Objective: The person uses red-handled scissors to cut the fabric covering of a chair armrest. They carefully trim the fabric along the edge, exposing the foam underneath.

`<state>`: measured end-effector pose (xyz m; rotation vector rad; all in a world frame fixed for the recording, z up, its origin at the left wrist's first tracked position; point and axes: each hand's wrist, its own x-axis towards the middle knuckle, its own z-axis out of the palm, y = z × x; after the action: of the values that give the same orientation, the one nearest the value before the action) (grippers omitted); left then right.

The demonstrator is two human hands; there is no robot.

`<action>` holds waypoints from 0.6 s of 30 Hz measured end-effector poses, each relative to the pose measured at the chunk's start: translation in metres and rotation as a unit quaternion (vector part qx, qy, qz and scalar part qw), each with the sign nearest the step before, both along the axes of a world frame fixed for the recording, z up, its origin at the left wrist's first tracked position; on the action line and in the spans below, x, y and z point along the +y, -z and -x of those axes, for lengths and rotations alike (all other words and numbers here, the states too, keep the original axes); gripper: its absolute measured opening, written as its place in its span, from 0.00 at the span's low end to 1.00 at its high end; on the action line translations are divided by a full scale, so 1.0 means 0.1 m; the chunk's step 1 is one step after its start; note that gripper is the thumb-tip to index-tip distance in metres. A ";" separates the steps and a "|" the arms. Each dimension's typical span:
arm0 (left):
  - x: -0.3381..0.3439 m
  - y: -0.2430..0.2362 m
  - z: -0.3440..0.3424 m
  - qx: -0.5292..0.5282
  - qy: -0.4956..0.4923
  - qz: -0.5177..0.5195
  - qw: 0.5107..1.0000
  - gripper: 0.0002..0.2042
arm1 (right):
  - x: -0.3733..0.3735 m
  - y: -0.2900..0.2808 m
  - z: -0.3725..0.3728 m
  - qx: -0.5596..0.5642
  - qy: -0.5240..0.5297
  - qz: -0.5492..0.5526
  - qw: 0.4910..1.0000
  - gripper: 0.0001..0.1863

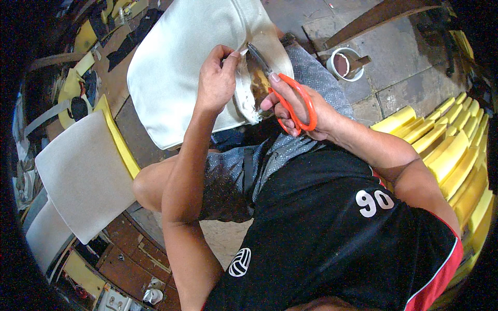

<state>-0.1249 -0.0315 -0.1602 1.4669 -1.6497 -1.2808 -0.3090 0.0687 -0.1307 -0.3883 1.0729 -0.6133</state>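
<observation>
An off-white upholstered seat cushion [171, 67] rests across my lap, its underside edge turned toward me. My left hand [217, 80] is closed in a pinch on the loose edge of its cover fabric [243, 96]. Orange-handled scissors [313, 115] are in my right hand [308, 103], with fingers through the loops. Their dark blades [258, 57] point up and left, the tips close beside my left fingertips. Whether the blades touch the fabric I cannot tell. Between the fabric edge and the scissors, a brown and yellowish patch of the cushion's underside [259, 83] shows.
A white tub [344, 78] with brown contents and a stick stands on the tiled floor [394, 85], near a curved wooden piece [384, 19]. Yellow foam strips [451, 150] are stacked at right. A pale padded panel [85, 171] and scattered scraps [78, 78] lie at left.
</observation>
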 end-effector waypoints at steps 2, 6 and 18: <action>0.01 -0.03 0.01 -0.001 -0.003 -0.004 1.000 0.10 | 0.00 0.00 0.00 0.000 0.003 0.005 1.000 0.41; 0.01 -0.07 0.01 -0.006 0.002 -0.007 1.000 0.10 | -0.04 -0.03 -0.03 0.008 -0.003 0.013 1.000 0.40; 0.00 -0.06 -0.01 -0.021 -0.025 0.017 0.999 0.11 | -0.01 -0.05 -0.07 0.040 -0.002 0.027 0.999 0.38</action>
<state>-0.1244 -0.0317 -0.1540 1.5153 -1.6433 -1.1970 -0.3019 0.0680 -0.1261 -0.4652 1.1340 -0.6280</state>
